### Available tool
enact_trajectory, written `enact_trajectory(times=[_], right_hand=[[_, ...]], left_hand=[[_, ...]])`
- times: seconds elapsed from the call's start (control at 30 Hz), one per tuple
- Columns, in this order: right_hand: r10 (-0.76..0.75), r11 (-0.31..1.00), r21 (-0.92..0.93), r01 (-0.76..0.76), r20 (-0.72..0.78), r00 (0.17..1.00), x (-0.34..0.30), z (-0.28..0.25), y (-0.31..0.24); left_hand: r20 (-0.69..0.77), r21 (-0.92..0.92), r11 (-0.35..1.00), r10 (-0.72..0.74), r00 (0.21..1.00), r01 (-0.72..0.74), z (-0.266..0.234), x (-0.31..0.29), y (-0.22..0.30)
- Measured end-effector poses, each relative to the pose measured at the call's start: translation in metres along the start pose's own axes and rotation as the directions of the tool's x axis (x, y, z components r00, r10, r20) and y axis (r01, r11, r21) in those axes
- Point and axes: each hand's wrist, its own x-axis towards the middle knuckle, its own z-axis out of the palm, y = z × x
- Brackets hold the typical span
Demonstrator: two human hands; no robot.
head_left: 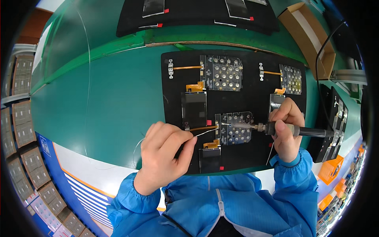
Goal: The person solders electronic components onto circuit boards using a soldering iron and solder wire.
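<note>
My right hand (287,128) is closed around the dark handle of a soldering iron (314,132). The iron's metal tip reaches left over a circuit board (239,138) with rows of round key pads, near its left edge. At that edge my left hand (164,152) pinches a thin silvery solder wire (206,132), whose end lies close to the iron's tip. Whether tip and wire touch is too small to tell. An orange flex cable (201,128) runs from the board toward my left fingers. Below, a small display screen (210,160) joins the board by another orange flex.
Another keypad board (224,73) and a dark screen (194,108) lie farther back on the black mat (248,102). A third board (291,79) is at the right. A cardboard box (312,39) stands back right. More screens lie on a far mat (197,19).
</note>
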Motion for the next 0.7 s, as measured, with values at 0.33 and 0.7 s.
enact_trajectory(times=[0.33, 0.7], right_hand=[[0.060, 0.998, -0.035, -0.060, 0.002, 0.998, 0.007, 0.003, 0.004], [0.085, 0.993, -0.081, -0.083, 0.023, 0.996, 0.006, 0.004, 0.002]], left_hand=[[0.011, 0.042, 0.999, 0.031, 0.999, -0.031, 0.007, 0.001, -0.001], [-0.003, 0.118, 0.990, 0.080, 0.997, -0.079, 0.015, 0.001, -0.003]])
